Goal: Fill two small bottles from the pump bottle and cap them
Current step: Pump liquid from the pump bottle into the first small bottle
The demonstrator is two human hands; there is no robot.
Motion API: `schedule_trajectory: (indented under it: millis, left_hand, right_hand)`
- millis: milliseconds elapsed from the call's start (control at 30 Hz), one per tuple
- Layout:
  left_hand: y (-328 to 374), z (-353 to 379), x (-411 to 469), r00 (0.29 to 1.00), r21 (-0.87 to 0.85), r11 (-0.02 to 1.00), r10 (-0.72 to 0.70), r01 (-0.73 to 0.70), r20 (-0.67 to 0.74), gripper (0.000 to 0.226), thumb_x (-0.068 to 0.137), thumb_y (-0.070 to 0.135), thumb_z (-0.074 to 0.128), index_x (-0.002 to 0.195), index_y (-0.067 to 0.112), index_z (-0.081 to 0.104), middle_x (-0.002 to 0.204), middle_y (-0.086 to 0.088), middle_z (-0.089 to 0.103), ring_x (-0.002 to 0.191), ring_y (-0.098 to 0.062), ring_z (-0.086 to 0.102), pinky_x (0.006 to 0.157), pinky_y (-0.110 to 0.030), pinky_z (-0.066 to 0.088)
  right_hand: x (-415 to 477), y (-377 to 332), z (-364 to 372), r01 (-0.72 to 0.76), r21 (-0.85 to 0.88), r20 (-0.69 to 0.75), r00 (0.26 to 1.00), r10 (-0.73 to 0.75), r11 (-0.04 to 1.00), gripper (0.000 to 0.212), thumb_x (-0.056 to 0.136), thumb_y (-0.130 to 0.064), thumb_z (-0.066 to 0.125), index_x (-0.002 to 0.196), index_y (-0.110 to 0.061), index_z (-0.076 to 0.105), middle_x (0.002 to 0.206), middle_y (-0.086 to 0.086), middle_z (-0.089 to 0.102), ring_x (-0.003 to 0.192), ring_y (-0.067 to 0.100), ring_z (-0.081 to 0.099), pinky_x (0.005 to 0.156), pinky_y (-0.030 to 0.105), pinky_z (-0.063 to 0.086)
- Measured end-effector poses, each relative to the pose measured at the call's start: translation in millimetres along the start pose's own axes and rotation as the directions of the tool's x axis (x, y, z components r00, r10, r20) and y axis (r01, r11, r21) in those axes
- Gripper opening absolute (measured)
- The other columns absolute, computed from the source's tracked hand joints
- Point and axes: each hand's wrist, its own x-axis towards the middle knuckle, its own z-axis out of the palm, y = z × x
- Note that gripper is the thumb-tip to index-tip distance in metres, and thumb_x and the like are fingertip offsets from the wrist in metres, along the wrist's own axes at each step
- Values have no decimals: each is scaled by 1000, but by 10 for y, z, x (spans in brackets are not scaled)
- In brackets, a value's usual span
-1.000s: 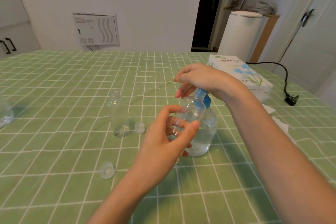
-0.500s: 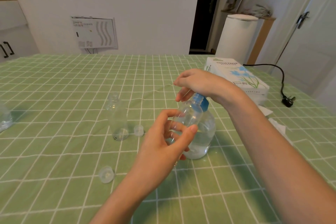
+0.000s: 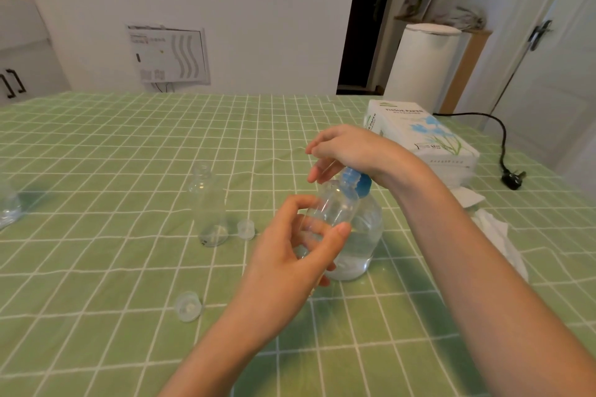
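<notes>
Left hand (image 3: 290, 255) grip: fingers and thumb curled round clear small bottle (image 3: 332, 209), tilted, mouth under blue pump head (image 3: 354, 180). Right hand (image 3: 348, 148) grip: relaxed fingers draped over that head. Rounded clear pump bottle (image 3: 364, 235) stands just behind. Second small bottle (image 3: 208, 206) uncapped, left; translucent cap (image 3: 245, 229) beside it. Green checked bench (image 3: 96, 155).

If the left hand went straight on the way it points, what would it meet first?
Probably the pump bottle: the left hand holds a small bottle just in front of it, below the blue pump head under the right hand. The gap between them is unclear.
</notes>
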Motion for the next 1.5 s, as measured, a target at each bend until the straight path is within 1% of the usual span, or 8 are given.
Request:
schedule_trajectory:
  millis: [233, 367, 500, 633, 933, 1100, 1200, 1500]
  left_hand:
    - [25, -2, 15, 1000, -11, 1000, -5, 5, 10, 40, 66, 47, 64, 102, 31, 56, 75, 8, 65, 58, -6, 61, 51, -16, 48]
    - [51, -3, 16, 1000, -25, 1000, -2, 2, 7, 37, 66, 47, 64, 99, 31, 57, 70, 9, 64, 55, -4, 60, 47, -13, 44]
    - [48, -8, 8, 1000, -24, 1000, 2, -2, 10, 38, 66, 47, 64, 100, 32, 56, 73, 10, 64, 56, -4, 60, 48, -14, 45]
    - [28, -9, 5, 1000, -15, 1000, -2, 2, 13, 42, 66, 48, 64, 104, 31, 56, 75, 9, 65, 59, -5, 62, 51, -16, 48]
    - [13, -19, 5, 1000, -11, 1000, -9, 9, 23, 44, 65, 46, 64, 104, 29, 55, 75, 12, 64, 60, -5, 61, 51, -19, 51]
    - [32, -8, 10, 1000, -17, 1000, 3, -3, 23, 38, 67, 46, 64, 102, 33, 56, 79, 10, 65, 60, -5, 62, 51, -15, 48]
    - [36, -19, 12, 1000, -26, 1000, 4, -3, 28, 38, 67, 45, 65, 102, 32, 56, 79, 9, 65, 61, -5, 61, 51, -15, 48]
    - [-5, -27, 8, 1000, -6, 1000, 0, 1, 27, 39, 67, 48, 64, 102, 32, 57, 78, 11, 65, 64, -7, 62, 53, -19, 51]
  right_hand:
    - [-8, -28, -49, 10, -37, -36, 999, -11, 999, 30, 96, -21, 47, 121, -7, 57, 80, 5, 73, 95, 27, 69, 97, 45, 46]
    - [-1, -71, -90, 17, -68, -49, 999, -20, 998, 34, 95, -25, 50, 121, -3, 56, 89, 10, 75, 107, 35, 63, 99, 48, 46]
    - [8, -49, -69, 7, -57, -23, 1000, -8, 998, 25, 96, -22, 49, 116, -10, 57, 79, 4, 73, 100, 28, 68, 98, 46, 47]
    - [28, -16, -55, 6, -36, -29, 1000, -7, 999, 24, 95, -16, 47, 116, -11, 58, 76, 1, 72, 105, 28, 64, 99, 44, 45]
    - [28, 24, -10, -6, -12, -49, 999, 6, 1000, 24, 95, -18, 46, 114, -11, 59, 75, 1, 72, 112, 43, 57, 99, 51, 45]
    - [11, -44, -84, 17, -58, -66, 998, -21, 998, 24, 96, -27, 48, 114, -14, 56, 83, 3, 74, 106, 31, 65, 94, 40, 47]
    - [12, -55, -85, 22, -51, -64, 998, -25, 998, 24, 95, -25, 49, 114, -11, 58, 84, 5, 74, 108, 35, 62, 97, 46, 47]
    - [30, 20, -10, 9, -7, -38, 999, -10, 1000, 20, 96, -18, 47, 108, -14, 61, 71, -1, 71, 109, 39, 61, 100, 49, 45]
